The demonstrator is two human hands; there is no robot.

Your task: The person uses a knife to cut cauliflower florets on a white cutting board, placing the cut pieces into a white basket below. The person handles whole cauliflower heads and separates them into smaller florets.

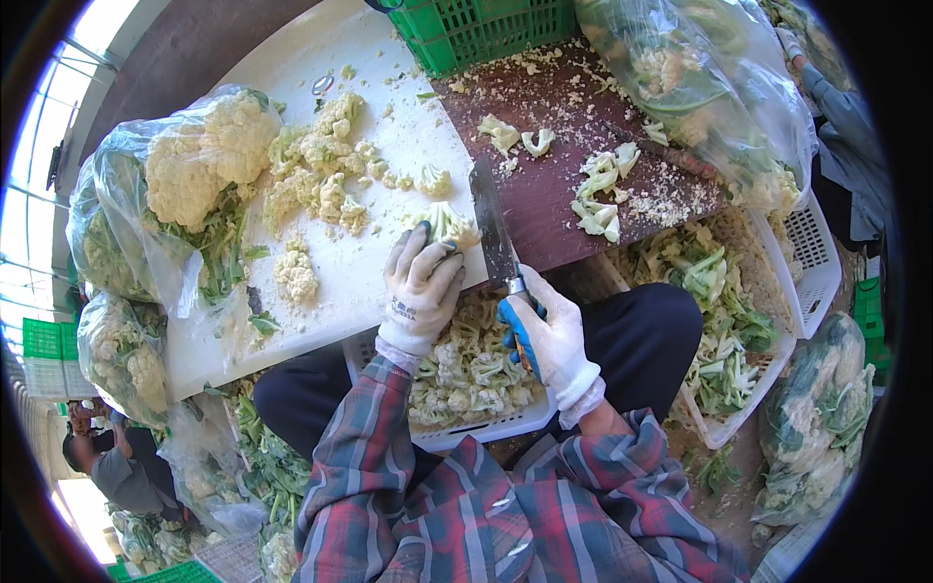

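My left hand (424, 288), in a white and blue coated glove, rests its fingertips on a cauliflower piece (444, 223) at the near edge of a white board (350, 288). In my right hand (550, 331), gloved alike, is the handle of a broad-bladed knife (494, 222); its blade points away from me, just right of that piece. Cut cauliflower florets (321, 171) lie on the white board, left of and beyond my left hand. Cauliflower stem pieces (599, 193) are scattered on the dark red board to the right. A white crate of florets (474, 372) stands between my knees, below the hands.
Plastic bags of cauliflower (197, 167) lie at left and another bag (692, 80) at upper right. A green crate (481, 29) stands at the far edge. A white crate of trimmings (721, 393) is beside my right knee. Other people are at lower left and upper right.
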